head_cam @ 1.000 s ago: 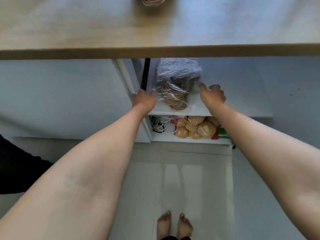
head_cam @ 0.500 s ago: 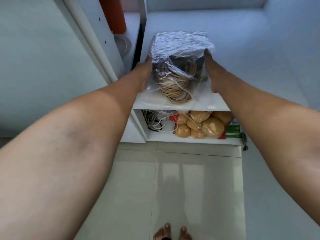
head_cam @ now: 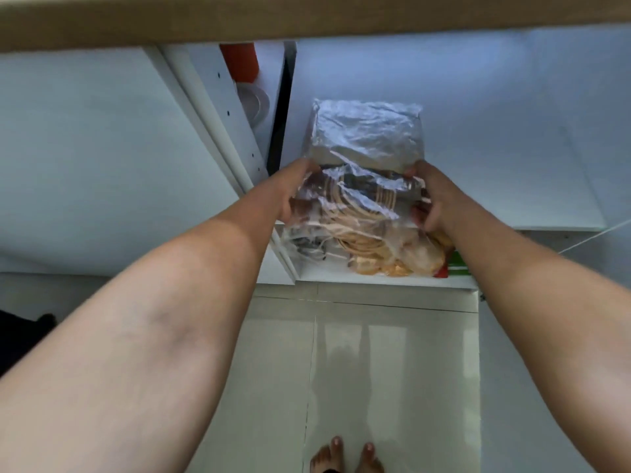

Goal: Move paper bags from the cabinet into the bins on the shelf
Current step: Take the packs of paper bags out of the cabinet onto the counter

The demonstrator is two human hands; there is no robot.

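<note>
A clear plastic-wrapped pack of paper bags, with their tan rope handles showing through the wrap, sticks out over the front edge of a white cabinet shelf. My left hand grips the pack's left side. My right hand grips its right side. The pack's near end hangs past the shelf edge between my hands. No bins are in view.
A bag of round tan items lies on the lower shelf beside some white cables. An orange object and a white dish sit in the left compartment. A wooden edge crosses the top. Glossy tiled floor lies below, with bare feet.
Both hands have closed on the pack's sides and drawn it toward me, past the shelf edge. The camera has tilted, bringing the wooden edge back into view.
</note>
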